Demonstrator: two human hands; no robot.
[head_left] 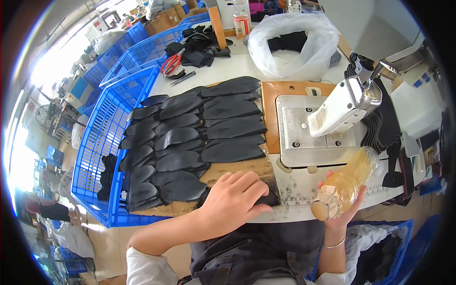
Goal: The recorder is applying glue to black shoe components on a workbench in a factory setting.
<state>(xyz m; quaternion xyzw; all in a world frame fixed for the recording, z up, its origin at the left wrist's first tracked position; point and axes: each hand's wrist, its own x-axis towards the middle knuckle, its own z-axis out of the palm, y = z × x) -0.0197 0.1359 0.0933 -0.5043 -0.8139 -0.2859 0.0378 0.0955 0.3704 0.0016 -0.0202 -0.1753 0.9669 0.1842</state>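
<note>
The clear plastic bottle of amber liquid [349, 183] sits at about four o'clock in the view, tipped on a slant with its capless, fabric-plugged mouth toward the person and its base angled up toward the grey metal sewing-machine plate [304, 135]. It is off the table, carried over the near edge of the white worktable [294, 185] — probably so the liquid can be dabbed or poured from the mouth end. The right hand [343, 202] wraps it from beneath, fingers curled round the lower body and thumb up the side, clamped firmly on the bottle; a thin bracelet circles the wrist.

At about six o'clock the left hand [232, 197] lies palm-down, fingers loosely bent and close together, pressing on a flat black curved leather-like piece [268, 198] at the table's edge. It seems to pin that piece in place while the other hand is busy; it grips nothing, only rests on it.

Outward, toward ten o'clock, rows of similar black shoe-upper pieces [190, 137] overlap like shingles on a brown board, likely laid out so each can be picked in turn. Beyond them, at nine o'clock, stands a blue plastic lattice crate [102, 142]. At twelve o'clock a white plastic bag [289, 45] holds more dark pieces, with red-handled scissors [172, 64] at eleven.
</note>
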